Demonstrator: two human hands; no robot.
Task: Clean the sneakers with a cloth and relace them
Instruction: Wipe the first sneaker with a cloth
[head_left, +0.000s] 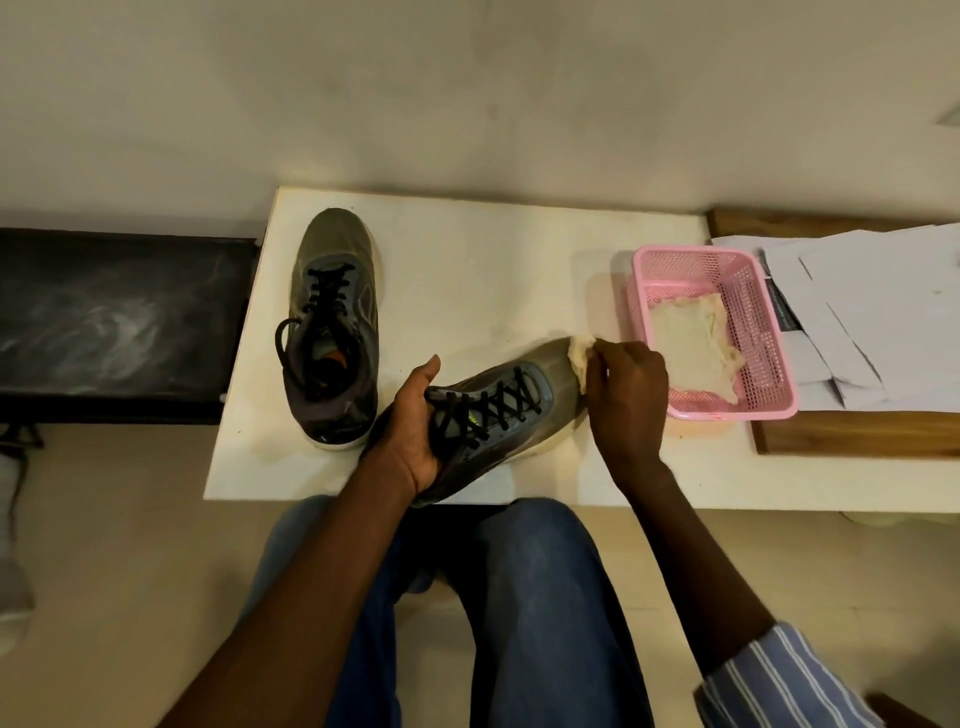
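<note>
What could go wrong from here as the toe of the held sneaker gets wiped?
The held sneaker overhangs the table's near edge, steadied only by the left hand at its heel, so it might slip off. The right hand pinches the cloth by a small wad, which may miss grime.

left hand (410, 441) gripping sneaker (498, 415), right hand (628, 395) apparently wiping

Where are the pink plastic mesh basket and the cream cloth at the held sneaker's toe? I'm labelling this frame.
Pink plastic mesh basket (655, 258), head view, far rim.
Cream cloth (581, 353), head view, bunched middle at toe.
</note>
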